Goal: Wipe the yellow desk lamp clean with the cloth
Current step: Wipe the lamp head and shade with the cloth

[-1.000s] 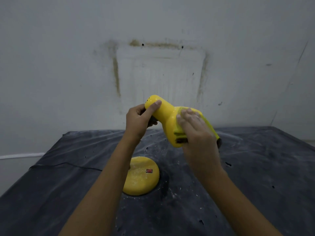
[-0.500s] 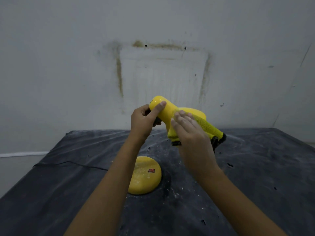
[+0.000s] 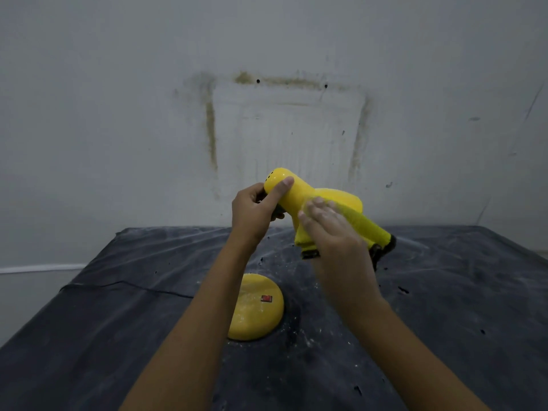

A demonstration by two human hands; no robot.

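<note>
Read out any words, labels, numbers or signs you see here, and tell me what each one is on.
None can be read.
Red switch on the lamp base: any marking is too small and blurred to read.
Lamp head: only small dark holes, no lettering.
Cloth: plain yellow with a dark edge, no label showing.
Wall: stains and marks, no writing.
</note>
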